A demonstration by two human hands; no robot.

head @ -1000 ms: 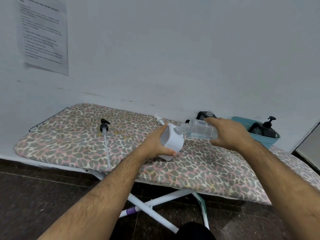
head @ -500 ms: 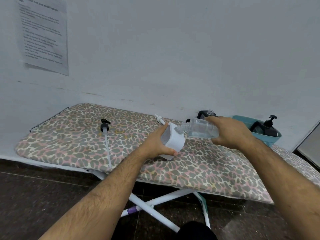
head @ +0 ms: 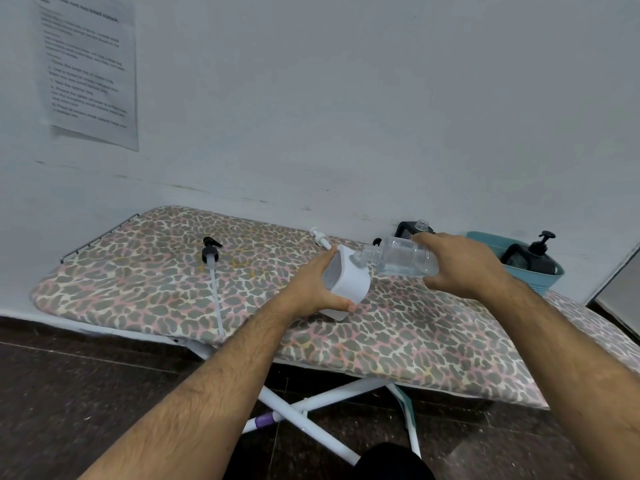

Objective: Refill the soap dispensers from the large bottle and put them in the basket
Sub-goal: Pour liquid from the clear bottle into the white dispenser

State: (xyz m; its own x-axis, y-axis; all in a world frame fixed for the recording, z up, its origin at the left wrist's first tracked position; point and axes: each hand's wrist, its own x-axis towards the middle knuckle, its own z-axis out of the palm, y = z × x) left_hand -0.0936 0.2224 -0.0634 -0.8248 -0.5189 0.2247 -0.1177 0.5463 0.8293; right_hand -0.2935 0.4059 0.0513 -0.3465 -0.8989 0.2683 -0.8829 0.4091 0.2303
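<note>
The left hand point(head: 313, 289) is gripping a white soap dispenser point(head: 346, 284), its fingers wrapped around the body and the thumb pressing the lower front; the dispenser is tilting, with its lower corner near or on the leopard-print ironing board point(head: 145, 282), contact unclear. The right hand point(head: 464, 268) is clasping a clear bottle point(head: 398, 259) from above, holding it almost horizontal so that its threaded neck is meeting the dispenser's open top. Clear liquid is lying along the bottle's lower side. A black pump head with a long white tube point(head: 212, 258) is lying on the board, well to the left of the hands. A white pump point(head: 320, 238) is lying just behind the dispenser. A black container point(head: 410, 229) is standing near the wall behind the right hand. At the far right, a teal basket point(head: 543, 282) is holding a black pump dispenser point(head: 538, 256), upright. A printed sheet point(head: 88, 67) is hanging on the wall at upper left.
</note>
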